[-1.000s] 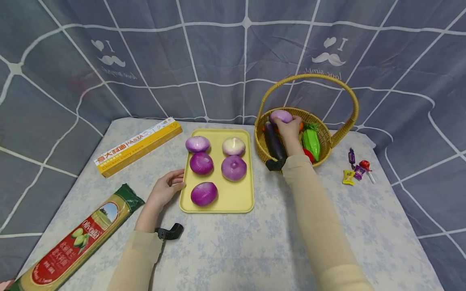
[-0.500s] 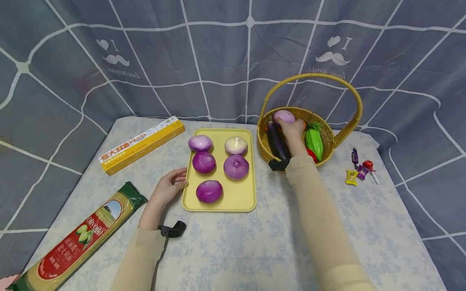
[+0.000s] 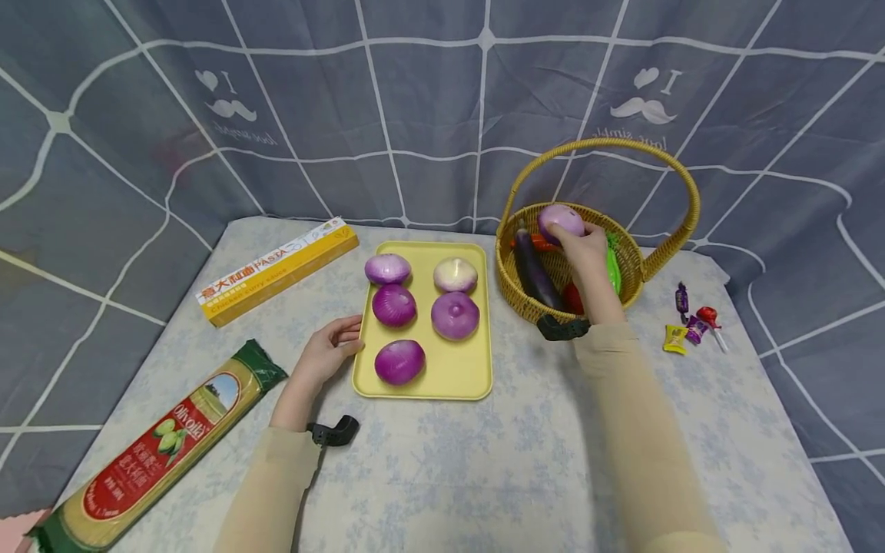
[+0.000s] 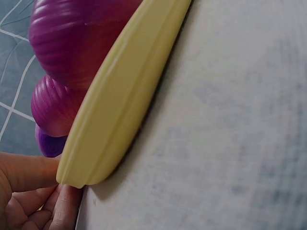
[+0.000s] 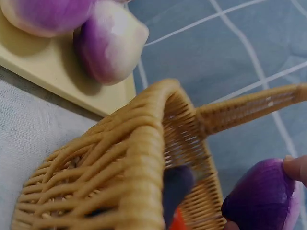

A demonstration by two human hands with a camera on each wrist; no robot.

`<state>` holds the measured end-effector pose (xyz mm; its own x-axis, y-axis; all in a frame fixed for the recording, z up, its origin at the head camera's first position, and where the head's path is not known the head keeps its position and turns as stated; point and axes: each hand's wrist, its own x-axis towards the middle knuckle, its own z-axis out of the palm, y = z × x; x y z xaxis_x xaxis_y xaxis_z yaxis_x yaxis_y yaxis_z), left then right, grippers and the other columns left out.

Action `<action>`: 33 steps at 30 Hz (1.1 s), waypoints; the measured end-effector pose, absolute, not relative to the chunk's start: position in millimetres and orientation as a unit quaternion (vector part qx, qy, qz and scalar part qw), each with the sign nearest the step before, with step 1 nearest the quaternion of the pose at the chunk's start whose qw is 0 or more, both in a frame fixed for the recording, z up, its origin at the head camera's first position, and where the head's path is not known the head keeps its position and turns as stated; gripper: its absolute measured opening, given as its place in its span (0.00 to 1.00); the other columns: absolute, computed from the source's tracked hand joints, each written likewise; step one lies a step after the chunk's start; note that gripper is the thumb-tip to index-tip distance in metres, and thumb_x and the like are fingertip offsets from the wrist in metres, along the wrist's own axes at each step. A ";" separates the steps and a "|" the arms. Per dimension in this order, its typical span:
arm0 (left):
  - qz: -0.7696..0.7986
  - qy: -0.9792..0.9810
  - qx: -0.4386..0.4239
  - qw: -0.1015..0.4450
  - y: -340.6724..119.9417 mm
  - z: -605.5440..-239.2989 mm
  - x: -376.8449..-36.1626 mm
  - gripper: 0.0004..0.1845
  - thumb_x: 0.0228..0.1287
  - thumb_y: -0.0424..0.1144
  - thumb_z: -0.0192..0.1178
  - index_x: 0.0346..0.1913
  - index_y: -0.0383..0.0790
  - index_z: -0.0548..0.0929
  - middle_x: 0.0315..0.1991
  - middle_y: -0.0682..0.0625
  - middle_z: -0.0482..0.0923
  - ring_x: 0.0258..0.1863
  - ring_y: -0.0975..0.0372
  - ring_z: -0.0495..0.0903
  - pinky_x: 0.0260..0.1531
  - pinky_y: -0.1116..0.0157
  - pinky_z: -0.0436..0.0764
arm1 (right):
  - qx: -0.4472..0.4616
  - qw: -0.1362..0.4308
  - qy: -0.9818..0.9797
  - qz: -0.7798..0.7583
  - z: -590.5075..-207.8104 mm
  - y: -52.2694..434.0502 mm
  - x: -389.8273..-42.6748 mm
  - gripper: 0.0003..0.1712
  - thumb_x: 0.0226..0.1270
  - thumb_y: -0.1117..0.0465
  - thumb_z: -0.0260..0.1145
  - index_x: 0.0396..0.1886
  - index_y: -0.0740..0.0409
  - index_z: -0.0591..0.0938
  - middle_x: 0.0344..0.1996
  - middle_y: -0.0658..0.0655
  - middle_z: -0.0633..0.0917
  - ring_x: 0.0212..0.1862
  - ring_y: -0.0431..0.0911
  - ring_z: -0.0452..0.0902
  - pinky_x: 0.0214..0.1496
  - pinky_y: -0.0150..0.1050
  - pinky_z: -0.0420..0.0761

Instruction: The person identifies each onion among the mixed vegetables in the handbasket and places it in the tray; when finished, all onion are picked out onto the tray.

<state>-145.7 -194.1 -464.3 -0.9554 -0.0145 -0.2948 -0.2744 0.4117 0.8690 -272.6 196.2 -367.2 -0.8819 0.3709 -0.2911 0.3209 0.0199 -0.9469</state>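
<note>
Purple onion [image 3: 561, 222] pinched by right hand [image 3: 588, 250] fingers over basket [image 3: 512, 288], eggplant [image 3: 535, 270] beneath

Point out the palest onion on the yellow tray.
The far right onion on the tray: mostly whitish, while the other four are solid purple.

Basket handle [image 3: 643, 150] arching over the onion [image 3: 561, 222]

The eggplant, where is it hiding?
In the head view the eggplant lies inside the wicker basket, along its left wall, just left of the right hand that holds a purple onion.
</note>
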 end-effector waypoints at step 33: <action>0.539 0.830 -0.081 0.118 -192.5 -462.1 -145.3 0.28 0.70 0.32 0.57 0.71 0.37 0.68 0.63 0.38 0.74 0.61 0.51 0.74 0.45 0.80 0.74 | 0.022 -0.036 -0.778 0.627 -380.1 158.6 -134.8 0.49 0.54 0.68 0.76 0.72 0.61 0.59 0.68 0.62 0.67 0.66 0.55 0.70 0.70 0.49 0.71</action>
<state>-145.3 -192.5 -462.1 -0.9587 -0.0072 -0.2843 -0.2627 0.4054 0.8756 -134.8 158.6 -380.1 -0.9964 -0.0791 -0.0294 0.0119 0.2139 -0.9768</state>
